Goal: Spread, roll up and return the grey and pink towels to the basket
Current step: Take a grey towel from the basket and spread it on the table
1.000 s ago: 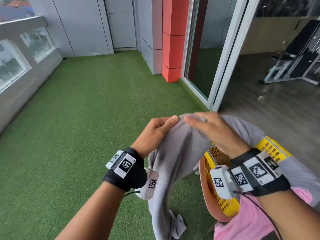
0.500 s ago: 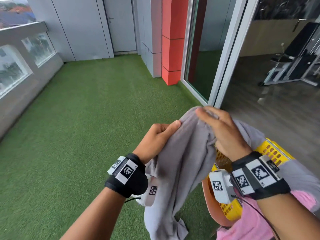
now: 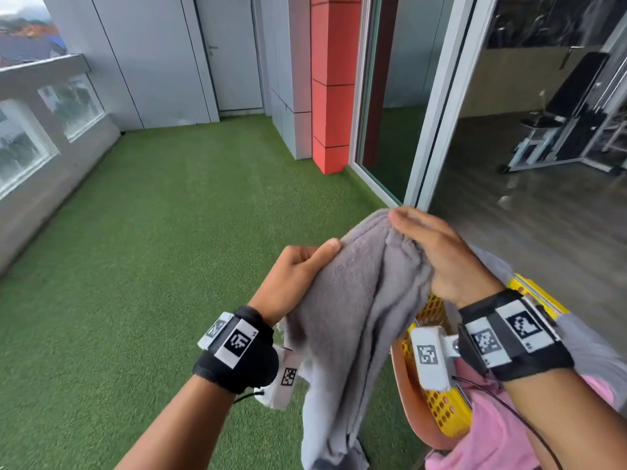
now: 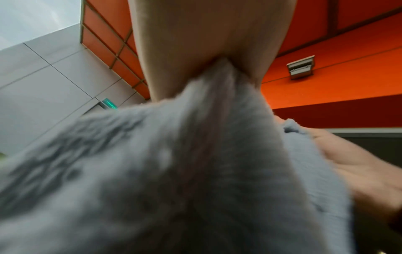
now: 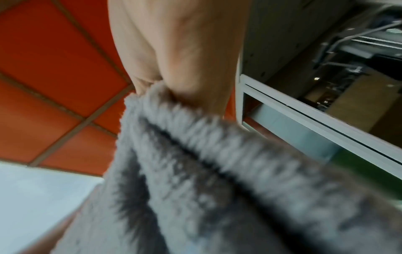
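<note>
Grey towel (image 3: pixel 356 300) — pink towel (image 3: pixel 492 432), basket (image 3: pixel 444 405) in head view only

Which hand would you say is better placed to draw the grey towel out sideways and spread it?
Probably the left hand: it pinches the grey towel beside open grass, whereas the right hand grips above the basket.

Both hands (image 3: pixel 369 266) on grey towel (image 3: pixel 353 320) above yellow basket (image 3: pixel 441 408)
</note>
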